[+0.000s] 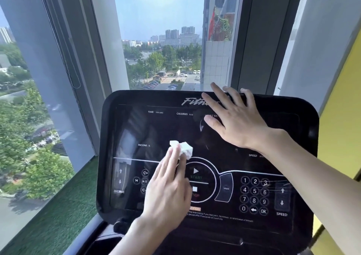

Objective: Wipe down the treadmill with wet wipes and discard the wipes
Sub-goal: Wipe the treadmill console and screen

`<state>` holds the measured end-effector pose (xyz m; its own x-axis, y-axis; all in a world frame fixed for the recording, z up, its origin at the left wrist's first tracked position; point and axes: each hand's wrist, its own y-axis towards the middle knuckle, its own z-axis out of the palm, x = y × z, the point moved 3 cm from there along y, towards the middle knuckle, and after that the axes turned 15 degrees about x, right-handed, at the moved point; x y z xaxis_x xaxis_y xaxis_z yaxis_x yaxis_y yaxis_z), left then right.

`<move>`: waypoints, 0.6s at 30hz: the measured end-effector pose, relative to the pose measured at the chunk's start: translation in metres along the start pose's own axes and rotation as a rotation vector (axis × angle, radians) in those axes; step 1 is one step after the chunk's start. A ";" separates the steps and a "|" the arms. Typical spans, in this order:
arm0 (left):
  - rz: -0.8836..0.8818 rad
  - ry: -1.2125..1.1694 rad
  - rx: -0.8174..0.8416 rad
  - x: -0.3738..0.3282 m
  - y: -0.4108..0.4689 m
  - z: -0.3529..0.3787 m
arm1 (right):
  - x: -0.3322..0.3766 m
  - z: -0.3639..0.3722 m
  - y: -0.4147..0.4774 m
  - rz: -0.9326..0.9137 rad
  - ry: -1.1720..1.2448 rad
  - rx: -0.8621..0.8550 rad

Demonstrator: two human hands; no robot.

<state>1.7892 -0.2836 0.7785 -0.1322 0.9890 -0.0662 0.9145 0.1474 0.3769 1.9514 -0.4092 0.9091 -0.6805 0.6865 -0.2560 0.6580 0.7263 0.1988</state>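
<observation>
Currently left hand (168,186) flat, fingers straight and together, pressing crumpled white wipe (182,147) on treadmill console (156,130) mid-screen (above START); right hand (237,122) splayed flat at console's top edge.

Glossy black plastic console (160,126); crumpled, soft white paper-like wipe (184,148).
</observation>
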 end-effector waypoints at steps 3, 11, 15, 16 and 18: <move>0.003 0.054 -0.008 0.011 0.011 -0.009 | -0.010 -0.001 -0.004 -0.041 0.038 -0.017; 0.027 0.031 0.000 -0.010 0.029 -0.018 | -0.027 0.005 -0.017 0.062 0.002 -0.005; -0.072 -0.015 -0.098 0.009 0.049 -0.039 | -0.031 0.003 -0.018 0.055 0.033 -0.009; -0.105 -0.046 -0.106 0.007 0.052 -0.041 | -0.030 0.003 -0.018 0.057 0.034 -0.009; -0.064 -0.028 -0.066 -0.010 0.050 -0.035 | -0.028 0.003 -0.018 0.062 0.028 -0.011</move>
<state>1.8227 -0.2861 0.8306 -0.1785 0.9769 -0.1173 0.8772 0.2120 0.4308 1.9603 -0.4416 0.9096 -0.6470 0.7311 -0.2164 0.6960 0.6823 0.2237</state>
